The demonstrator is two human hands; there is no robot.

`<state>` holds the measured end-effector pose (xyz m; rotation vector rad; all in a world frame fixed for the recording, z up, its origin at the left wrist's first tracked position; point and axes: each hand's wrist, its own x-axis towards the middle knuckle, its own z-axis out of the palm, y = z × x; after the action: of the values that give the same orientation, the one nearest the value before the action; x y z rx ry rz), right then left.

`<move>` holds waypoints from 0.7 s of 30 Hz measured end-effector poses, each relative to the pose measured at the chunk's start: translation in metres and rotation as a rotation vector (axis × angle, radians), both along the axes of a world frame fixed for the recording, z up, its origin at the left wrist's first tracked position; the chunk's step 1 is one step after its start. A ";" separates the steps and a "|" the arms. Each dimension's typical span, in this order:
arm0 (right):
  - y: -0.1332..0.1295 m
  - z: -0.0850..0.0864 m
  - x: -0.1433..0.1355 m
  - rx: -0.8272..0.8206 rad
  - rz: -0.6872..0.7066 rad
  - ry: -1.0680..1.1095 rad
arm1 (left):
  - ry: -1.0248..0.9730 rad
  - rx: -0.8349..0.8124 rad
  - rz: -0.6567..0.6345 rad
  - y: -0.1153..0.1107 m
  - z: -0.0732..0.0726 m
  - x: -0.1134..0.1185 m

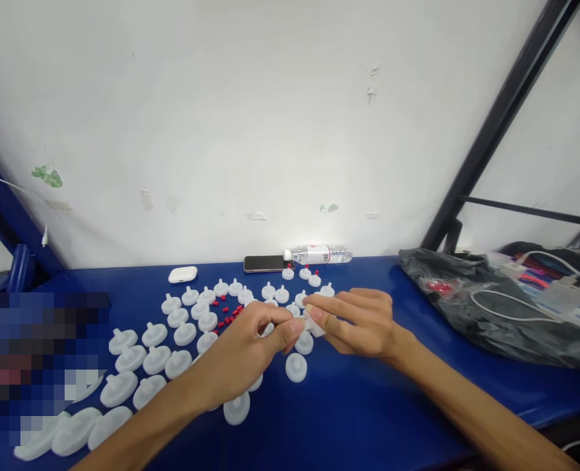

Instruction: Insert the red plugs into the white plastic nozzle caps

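Observation:
My right hand [356, 320] pinches a small white plastic piece [314, 324] above the blue table. Thumb and fingers of my left hand [258, 347] close on the left end of that piece, so the fingertips of both hands nearly meet. Much of the piece is hidden by the fingers. Around and under my hands stand many white plastic discs with a narrow spout, such as one disc [296, 368] just below. Small red caps [228, 319] lie loose among them, beyond my left hand. At the back, three discs [287, 273] carry red caps on their spouts.
By the wall lie a phone [260, 263], a water bottle [319, 254] on its side and a white earphone case [182, 274]. A dark plastic bag [447, 314] with cables covers the right side. The blue table [359, 412] has a blurred-out patch at left.

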<state>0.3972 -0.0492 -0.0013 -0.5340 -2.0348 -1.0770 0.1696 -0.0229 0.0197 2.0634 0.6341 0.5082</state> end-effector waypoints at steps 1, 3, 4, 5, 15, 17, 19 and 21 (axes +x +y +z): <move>0.001 -0.002 0.000 -0.040 -0.003 -0.009 | 0.034 0.127 0.029 -0.001 -0.001 0.000; 0.004 -0.008 0.001 -0.150 0.010 -0.004 | 0.076 0.347 0.097 -0.002 -0.005 0.000; 0.005 -0.011 0.000 -0.219 0.021 0.026 | 0.085 0.428 0.134 -0.002 -0.008 0.001; 0.006 -0.015 -0.001 -0.285 0.031 0.066 | 0.088 0.501 0.171 -0.003 -0.011 0.001; 0.002 -0.023 -0.008 -0.442 0.032 0.162 | 0.146 0.913 0.241 -0.007 -0.025 0.008; 0.003 -0.020 -0.005 -0.377 -0.003 0.084 | 0.156 0.851 0.281 -0.007 -0.023 0.008; 0.006 -0.018 0.004 -0.313 -0.062 0.042 | 0.179 0.774 0.340 -0.002 -0.020 0.005; 0.012 -0.015 0.019 -0.273 -0.129 0.095 | 0.218 0.698 0.409 0.010 -0.015 -0.004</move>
<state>0.4160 -0.0374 -0.0161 -0.8498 -2.0974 -0.8328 0.1653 -0.0129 0.0051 2.6773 1.1424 0.8317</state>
